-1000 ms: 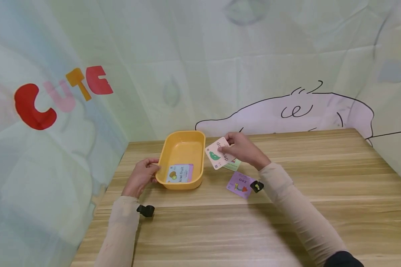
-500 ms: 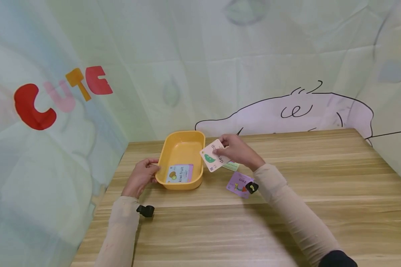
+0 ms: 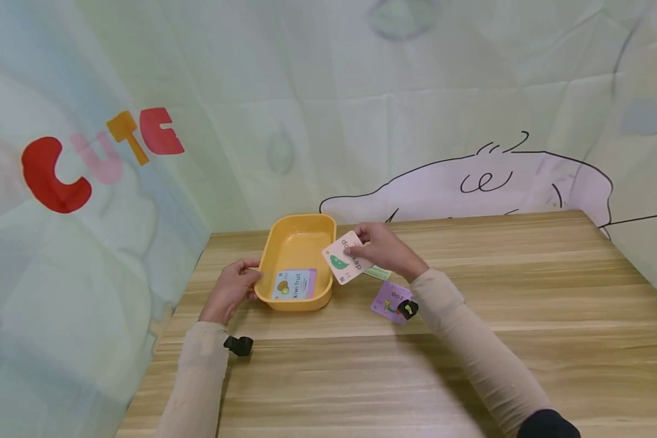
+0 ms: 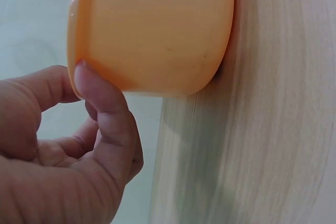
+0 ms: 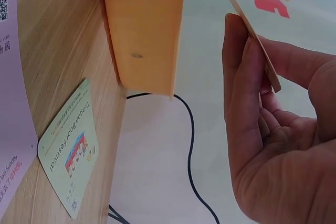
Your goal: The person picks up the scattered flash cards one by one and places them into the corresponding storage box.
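My left hand [image 3: 231, 290] pinches the left rim of a yellow plastic basin [image 3: 298, 242], thumb on one side and fingers on the other, as the left wrist view shows. Inside the basin lies a blue "kiwi fruit" flash card [image 3: 290, 285] over a purple-edged one. Between thumb and fingers my right hand [image 3: 383, 245] holds a pale pink flash card [image 3: 339, 263] with a green drawing, tilted at the basin's right rim. In the right wrist view this card [image 5: 251, 32] appears nearly edge-on above the table, and the basin [image 5: 144, 35] stands left of it.
On the wooden table [image 3: 471, 340], right of the basin, lie a purple "zoo" card [image 3: 385, 299] and a green "Dragon Boat Festival" card [image 5: 72, 148], partly hidden under the right hand in the head view. A printed curtain [image 3: 416, 121] hangs behind the table's far edge.
My right hand has moved left with the pink card, bringing it up to the basin's right rim. The left hand and the basin have stayed in place.
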{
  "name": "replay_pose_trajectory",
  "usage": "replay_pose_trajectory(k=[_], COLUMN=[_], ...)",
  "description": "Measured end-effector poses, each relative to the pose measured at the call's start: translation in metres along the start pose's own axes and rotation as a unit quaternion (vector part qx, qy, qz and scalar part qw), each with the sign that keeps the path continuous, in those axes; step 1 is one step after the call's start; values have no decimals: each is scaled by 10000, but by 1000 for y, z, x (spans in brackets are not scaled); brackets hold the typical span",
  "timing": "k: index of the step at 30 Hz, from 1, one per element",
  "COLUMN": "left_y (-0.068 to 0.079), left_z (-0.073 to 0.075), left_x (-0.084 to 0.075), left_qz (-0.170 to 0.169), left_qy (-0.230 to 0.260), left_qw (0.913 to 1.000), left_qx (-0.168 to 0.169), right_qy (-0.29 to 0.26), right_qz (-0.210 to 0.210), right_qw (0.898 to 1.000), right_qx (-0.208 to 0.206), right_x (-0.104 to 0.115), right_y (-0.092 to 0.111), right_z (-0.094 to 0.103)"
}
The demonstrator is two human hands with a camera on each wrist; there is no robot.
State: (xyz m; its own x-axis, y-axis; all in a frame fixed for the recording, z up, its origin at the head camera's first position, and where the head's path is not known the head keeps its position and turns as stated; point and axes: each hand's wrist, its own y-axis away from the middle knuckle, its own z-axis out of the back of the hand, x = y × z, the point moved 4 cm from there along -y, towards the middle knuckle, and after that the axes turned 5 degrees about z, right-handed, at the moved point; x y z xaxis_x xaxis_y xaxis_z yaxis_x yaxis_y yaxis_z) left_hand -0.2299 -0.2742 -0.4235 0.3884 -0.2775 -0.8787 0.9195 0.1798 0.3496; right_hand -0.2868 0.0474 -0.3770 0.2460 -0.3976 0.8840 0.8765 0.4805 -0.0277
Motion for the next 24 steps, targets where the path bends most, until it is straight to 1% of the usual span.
replay_pose_trajectory(k=[4,9,16,24], left_y=[-1,-2,-2,-2], left_z=[0,0,1,-1], left_x=[0,2,2,2], left_qz=[90,62,0,51], left_qy=[-73,-39,-28,6], left_qw=[9999,10000,10000,10000], left_qx=[-79,-48,-9,-2], right_qy=[-6,4,-131,-233], right_qz=[37,46,10,68], right_qw=[10000,10000,9999,9997], right_qx=[8,36,84,79], right_x=[0,2,1,-1], right_y=[-1,-2,-5,-9], right_z=[-3,-6,-10,-15])
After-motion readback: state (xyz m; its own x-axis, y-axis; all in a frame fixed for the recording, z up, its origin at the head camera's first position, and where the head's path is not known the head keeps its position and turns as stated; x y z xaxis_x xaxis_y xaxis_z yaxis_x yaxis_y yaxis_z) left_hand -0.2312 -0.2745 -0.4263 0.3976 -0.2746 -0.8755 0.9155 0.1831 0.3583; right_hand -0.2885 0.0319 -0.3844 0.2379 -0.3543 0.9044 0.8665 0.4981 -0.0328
